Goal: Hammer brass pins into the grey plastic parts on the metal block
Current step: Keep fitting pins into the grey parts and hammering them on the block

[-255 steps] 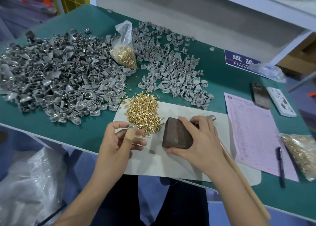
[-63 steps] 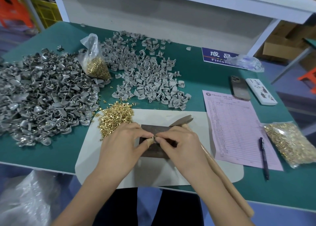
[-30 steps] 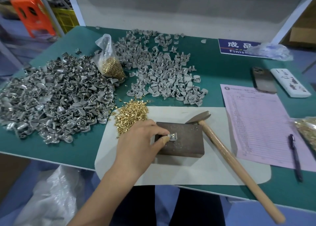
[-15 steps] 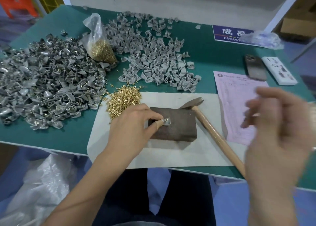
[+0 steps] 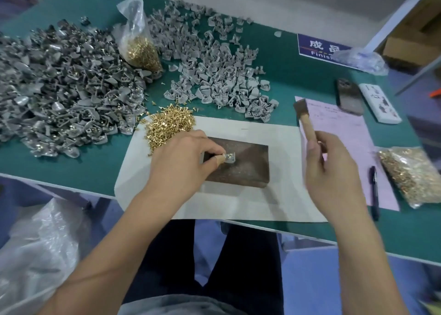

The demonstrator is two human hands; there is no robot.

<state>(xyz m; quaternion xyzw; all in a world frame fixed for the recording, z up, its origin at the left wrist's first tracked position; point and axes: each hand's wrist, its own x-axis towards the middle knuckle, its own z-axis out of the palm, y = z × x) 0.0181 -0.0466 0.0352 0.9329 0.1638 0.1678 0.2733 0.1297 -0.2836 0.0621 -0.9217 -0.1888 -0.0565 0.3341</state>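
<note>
One grey plastic part [image 5: 229,158] is being pinched against the top of the metal block [image 5: 241,162] by the thumb and forefinger of the left hand [image 5: 183,162], whose other fingers are curled over the block's left end. A brass pin appears to be seated in the part, though it is too small for this to be told with certainty. The hammer [image 5: 306,120] is being gripped high on its wooden handle by the right hand [image 5: 331,171], fingers wrapped round it, and its head is being held raised to the right of the block, well apart from the part.

The strike is judged to be the step in hand, and several risks are being carried. The pinching fingertips are lying just beside the target, so an off-centre blow could be landed on them. A glancing hit could bend the pin or flick the part off the block towards the loose pins [image 5: 169,126] heaped on the paper at the far left. The raised hammer is blurred, so its exact aim cannot be judged.
</note>
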